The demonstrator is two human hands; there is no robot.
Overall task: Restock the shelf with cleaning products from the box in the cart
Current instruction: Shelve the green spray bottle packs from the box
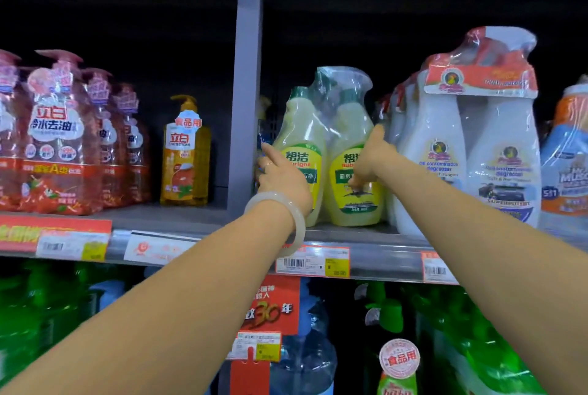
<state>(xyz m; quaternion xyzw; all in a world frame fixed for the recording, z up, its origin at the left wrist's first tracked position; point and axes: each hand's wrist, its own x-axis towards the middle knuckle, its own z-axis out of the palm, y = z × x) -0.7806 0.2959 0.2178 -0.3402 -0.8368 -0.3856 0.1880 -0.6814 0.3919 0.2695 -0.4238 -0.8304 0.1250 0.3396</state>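
Note:
A shrink-wrapped twin pack of yellow-green cleaner bottles (pixel 321 146) stands upright on the grey middle shelf (pixel 366 235), just right of the shelf upright. My left hand (pixel 281 176), with a pale bangle on the wrist, grips the pack's left side; its fingers curl round the left bottle's edge. My right hand (pixel 372 157) holds the right bottle, thumb pointing up along its side and fingers curled over the front label. The box and the cart are out of view.
White degreaser spray twin packs (pixel 477 155) stand tight against the pack's right. A grey upright (pixel 245 101) divides the shelf. Left of it are an orange pump bottle (pixel 184 155) and red dish-soap packs (pixel 60 146). Green bottles fill the shelf below.

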